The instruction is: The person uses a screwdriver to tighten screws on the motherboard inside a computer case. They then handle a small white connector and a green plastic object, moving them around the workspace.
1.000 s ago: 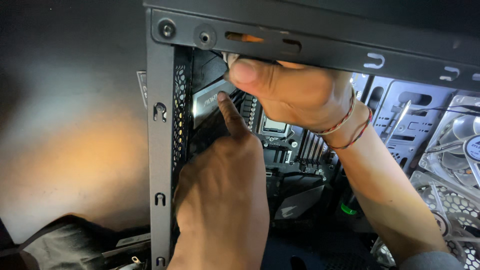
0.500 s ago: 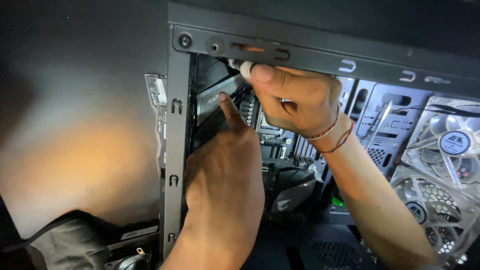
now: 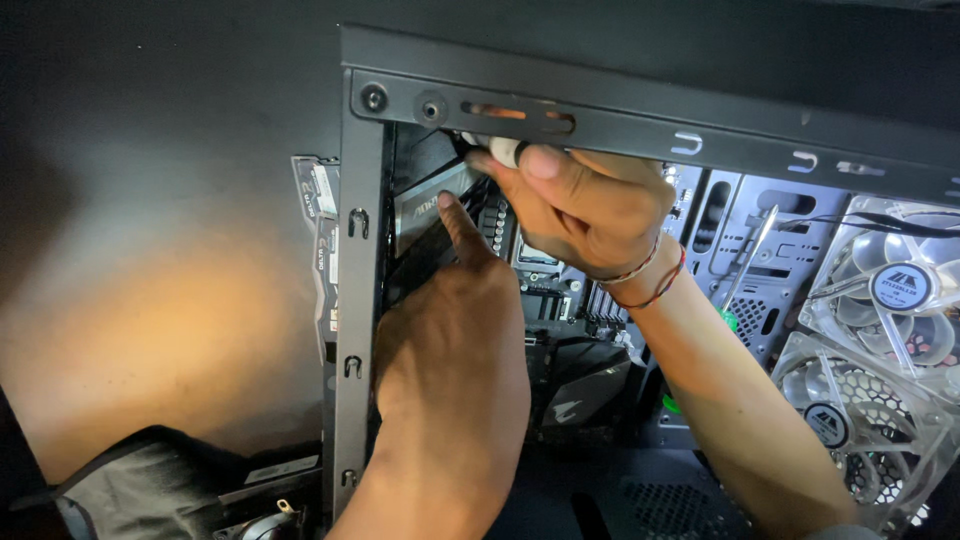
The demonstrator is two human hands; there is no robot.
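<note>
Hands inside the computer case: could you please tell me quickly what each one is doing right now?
Left hand: open, index finger pressing a grey metal plate.
Right hand: closed, pinching a small white part.

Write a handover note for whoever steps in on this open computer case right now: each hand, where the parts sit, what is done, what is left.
Left hand: inside the case, index finger pressed on the grey plate near the upper front corner.
Right hand: reaching in from the right, fingertips pinching a small white part just under the top frame rail.
Motherboard is mounted; two clear fans sit at the right.
Done: side panel off, both hands at the corner.
Left: the white part is not yet released; whether it is seated is hidden.
</note>
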